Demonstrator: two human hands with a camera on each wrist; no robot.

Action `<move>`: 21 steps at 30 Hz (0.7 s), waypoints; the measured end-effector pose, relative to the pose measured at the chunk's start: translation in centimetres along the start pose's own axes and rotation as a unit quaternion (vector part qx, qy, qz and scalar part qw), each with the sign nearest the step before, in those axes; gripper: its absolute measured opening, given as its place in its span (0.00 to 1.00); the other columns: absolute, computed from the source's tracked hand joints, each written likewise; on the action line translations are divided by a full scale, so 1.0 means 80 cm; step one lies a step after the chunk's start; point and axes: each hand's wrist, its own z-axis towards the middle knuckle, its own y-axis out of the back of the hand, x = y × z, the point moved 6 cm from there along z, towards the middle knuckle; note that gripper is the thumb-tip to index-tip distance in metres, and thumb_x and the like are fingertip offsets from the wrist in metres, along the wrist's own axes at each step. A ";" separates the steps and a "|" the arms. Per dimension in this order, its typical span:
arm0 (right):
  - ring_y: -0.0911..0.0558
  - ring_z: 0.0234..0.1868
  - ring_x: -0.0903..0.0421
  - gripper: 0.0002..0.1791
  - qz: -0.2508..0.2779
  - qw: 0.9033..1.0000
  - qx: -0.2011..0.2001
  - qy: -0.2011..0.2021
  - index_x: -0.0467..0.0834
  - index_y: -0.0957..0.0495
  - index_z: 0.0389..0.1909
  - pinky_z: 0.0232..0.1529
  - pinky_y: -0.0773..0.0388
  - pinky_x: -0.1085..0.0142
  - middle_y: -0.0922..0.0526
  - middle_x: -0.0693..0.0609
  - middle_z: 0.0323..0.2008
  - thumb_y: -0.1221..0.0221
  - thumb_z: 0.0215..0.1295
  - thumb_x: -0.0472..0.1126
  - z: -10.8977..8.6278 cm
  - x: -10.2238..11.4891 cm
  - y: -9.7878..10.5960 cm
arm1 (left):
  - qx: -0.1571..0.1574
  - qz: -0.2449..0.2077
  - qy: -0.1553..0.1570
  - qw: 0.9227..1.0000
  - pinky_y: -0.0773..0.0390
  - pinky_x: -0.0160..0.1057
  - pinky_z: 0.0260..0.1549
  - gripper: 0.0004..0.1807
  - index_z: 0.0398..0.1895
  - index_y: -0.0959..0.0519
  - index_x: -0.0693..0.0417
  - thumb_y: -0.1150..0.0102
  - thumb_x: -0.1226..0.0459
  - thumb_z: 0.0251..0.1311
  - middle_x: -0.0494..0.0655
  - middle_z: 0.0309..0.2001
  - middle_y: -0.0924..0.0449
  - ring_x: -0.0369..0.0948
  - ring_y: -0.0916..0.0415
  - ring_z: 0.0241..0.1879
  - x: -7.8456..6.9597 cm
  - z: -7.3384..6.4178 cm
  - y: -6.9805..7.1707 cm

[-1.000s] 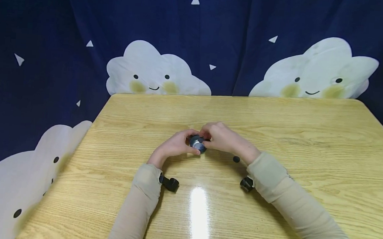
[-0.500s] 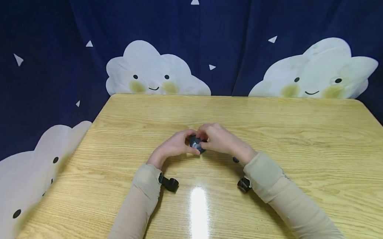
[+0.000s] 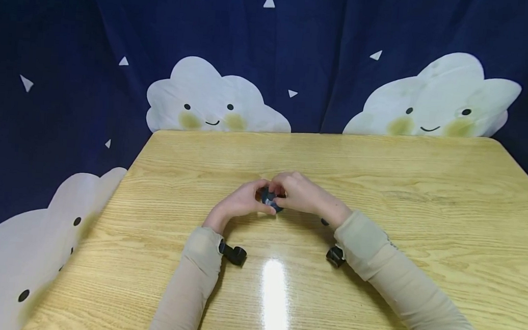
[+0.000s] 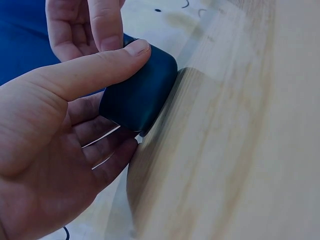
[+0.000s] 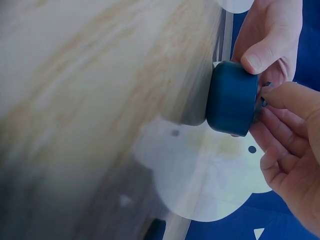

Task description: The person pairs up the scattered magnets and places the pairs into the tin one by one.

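Observation:
A small round container (image 5: 231, 99), dark teal with rounded lower edges, stands on the wooden table. My left hand (image 3: 241, 198) holds it from the left, the thumb on the near side and the fingers round the far side. Over its top, my right hand (image 3: 300, 193) has thumb and fingertips together on a small dark piece (image 5: 266, 93). What kind of piece this is cannot be told, as the fingers cover most of it. The container's top is largely hidden beneath the right hand in the head view. Nothing shows of its inside in the wrist views.
A small dark round object (image 3: 325, 222) lies on the table (image 3: 382, 183) under the right wrist. Black wrist cameras (image 3: 234, 255) hang inside both forearms. Behind the table's far edge hangs a navy curtain (image 3: 309, 45) with clouds.
My right hand has shifted slightly left over the container, covering more of its shiny top. My left hand keeps its hold, and the container stays in place.

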 end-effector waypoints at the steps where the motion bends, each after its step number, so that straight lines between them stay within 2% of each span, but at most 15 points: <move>1: 0.24 0.31 0.57 0.09 -0.001 1.000 0.001 0.001 0.40 0.22 0.35 0.32 0.27 0.68 0.22 0.51 0.30 0.37 0.52 0.36 0.000 0.000 0.000 | 0.000 0.000 -0.001 1.000 0.29 0.40 0.48 0.30 0.56 0.30 0.48 0.32 0.60 0.47 0.43 0.49 0.26 0.40 0.29 0.46 0.000 0.000 0.000; 10: 0.25 0.31 0.60 0.09 -0.032 0.999 0.018 0.005 0.41 0.21 0.36 0.33 0.27 0.69 0.22 0.52 0.31 0.38 0.53 0.37 0.002 0.003 -0.005 | 0.002 -0.007 -0.005 1.000 0.29 0.39 0.47 0.29 0.54 0.30 0.50 0.32 0.60 0.46 0.44 0.48 0.26 0.40 0.28 0.45 0.000 0.000 0.000; 21: 0.25 0.30 0.60 0.07 -0.038 0.999 0.033 0.003 0.41 0.21 0.35 0.32 0.27 0.69 0.23 0.52 0.31 0.38 0.53 0.36 0.002 0.003 -0.007 | 0.000 0.000 -0.008 1.000 0.30 0.40 0.49 0.30 0.56 0.30 0.49 0.32 0.59 0.47 0.43 0.49 0.26 0.39 0.29 0.47 0.000 0.000 0.000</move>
